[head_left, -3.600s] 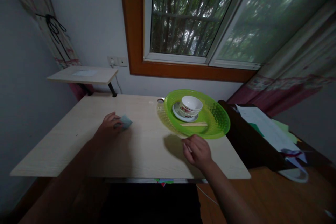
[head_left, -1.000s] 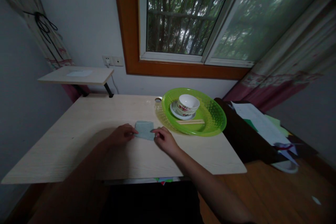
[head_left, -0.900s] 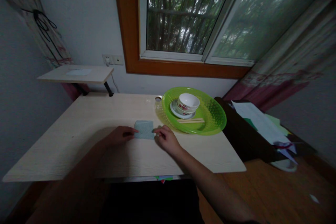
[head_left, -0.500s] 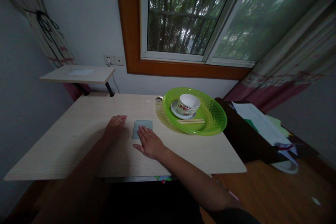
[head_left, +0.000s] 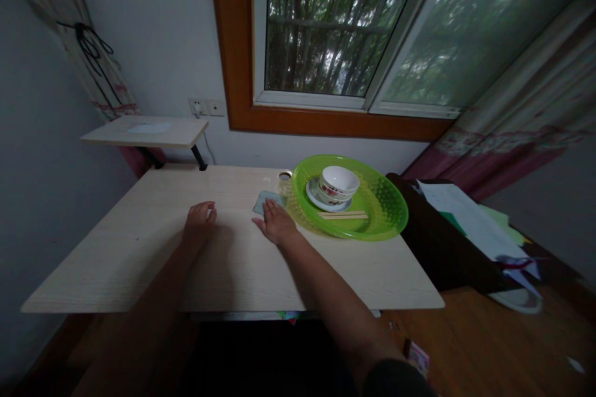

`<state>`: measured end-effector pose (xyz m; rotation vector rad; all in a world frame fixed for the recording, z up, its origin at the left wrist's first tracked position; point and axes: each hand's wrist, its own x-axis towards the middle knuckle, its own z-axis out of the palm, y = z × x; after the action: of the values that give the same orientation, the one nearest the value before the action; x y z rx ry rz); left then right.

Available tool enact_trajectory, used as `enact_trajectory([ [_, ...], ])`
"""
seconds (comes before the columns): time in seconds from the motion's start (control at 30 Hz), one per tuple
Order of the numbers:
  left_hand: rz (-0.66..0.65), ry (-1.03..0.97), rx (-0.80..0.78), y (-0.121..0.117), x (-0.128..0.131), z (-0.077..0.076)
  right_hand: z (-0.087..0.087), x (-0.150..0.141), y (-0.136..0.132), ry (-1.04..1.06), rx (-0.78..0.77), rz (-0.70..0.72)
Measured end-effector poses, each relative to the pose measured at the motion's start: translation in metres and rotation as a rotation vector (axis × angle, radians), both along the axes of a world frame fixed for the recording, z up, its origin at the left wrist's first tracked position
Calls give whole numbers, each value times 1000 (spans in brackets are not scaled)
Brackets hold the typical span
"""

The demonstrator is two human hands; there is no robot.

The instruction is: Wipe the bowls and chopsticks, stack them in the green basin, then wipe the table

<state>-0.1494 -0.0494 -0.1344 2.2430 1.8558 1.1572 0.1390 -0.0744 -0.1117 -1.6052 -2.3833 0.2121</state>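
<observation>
A folded light-blue cloth [head_left: 262, 200] lies on the pale wooden table, just left of a green plastic basket [head_left: 395, 217]. My right hand [head_left: 278, 223] rests flat on the cloth with its fingers stretched out, hiding part of it. Further left, my left hand [head_left: 199, 224] is at the tabletop with loosely bent fingers and nothing in it. Inside the basket, stacked white bowls [head_left: 339, 181] with a red floral pattern stand on a white plate [head_left: 313, 197]. Wooden chopsticks [head_left: 343, 215] lie in front of them.
A small raised shelf [head_left: 177, 130] with a paper on it stands at the table's back left. Behind the table are a wall socket [head_left: 197, 106] and a window. Papers [head_left: 465, 217] lie on a dark piece of furniture to the right.
My right hand has pushed the cloth away from me and to the right, closer to the basket. The left hand's fingers have bent in somewhat. The view has shifted slightly.
</observation>
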Motion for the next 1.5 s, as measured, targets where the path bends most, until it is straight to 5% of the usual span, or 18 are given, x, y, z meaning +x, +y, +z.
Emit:
enact_trajectory([
  [0.3,-37,20,58,0,1,-4,3,53,-52,101,38,-55],
  [0.47,-49,23,52,-1,3,-1,6,58,-81,202,10,85],
  [0.63,-51,19,10,-3,5,1,7,30,-91,212,-4,359],
  [0.8,15,-144,-43,-5,0,6,4,-26,-57,87,91,493],
  [1.03,107,-341,-112,-10,-5,12,-4,-81,35,-28,115,389],
  [1.3,89,-282,-98,-9,-3,11,2,-73,84,-33,55,193],
  [1.5,91,-256,-94,-10,-5,12,-4,-27,93,-6,46,-61],
])
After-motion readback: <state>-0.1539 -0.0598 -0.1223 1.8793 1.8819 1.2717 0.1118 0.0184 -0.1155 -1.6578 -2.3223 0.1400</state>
